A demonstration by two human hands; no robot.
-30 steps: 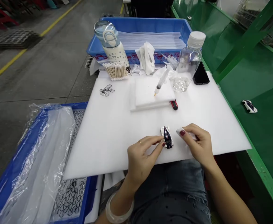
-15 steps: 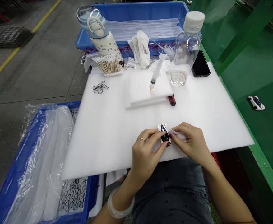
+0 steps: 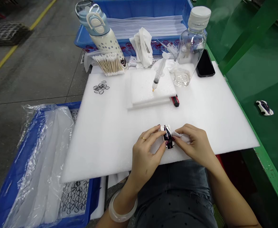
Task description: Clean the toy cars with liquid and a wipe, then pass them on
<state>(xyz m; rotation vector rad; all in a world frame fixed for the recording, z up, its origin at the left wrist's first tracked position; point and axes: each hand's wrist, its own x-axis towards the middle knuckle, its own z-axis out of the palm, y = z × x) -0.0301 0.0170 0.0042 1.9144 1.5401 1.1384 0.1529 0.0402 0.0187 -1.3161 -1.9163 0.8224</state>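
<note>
A small white toy car (image 3: 168, 142) with a dark top rests on the white foam sheet (image 3: 101, 136), close to its front edge. My left hand (image 3: 147, 148) grips the car from the left, its fingertips along the side and the thumb near the rear end. Pinched in my right hand (image 3: 194, 142) is a crumpled white tissue (image 3: 182, 136), held against the car's right side. Part of the tissue is hidden behind the fingers.
Behind stand a foam block (image 3: 141, 88) bearing a syringe (image 3: 158, 76), a clear bottle (image 3: 188, 50), cotton swabs (image 3: 109, 64) and a tumbler (image 3: 105, 38). Black rings (image 3: 101, 87) lie at left. Another toy car (image 3: 264, 108) sits on the green surface at right.
My left fingers have shifted slightly left and drawn back from the car's top, so more of its dark roof shows. The right hand stays almost still with the tissue.
</note>
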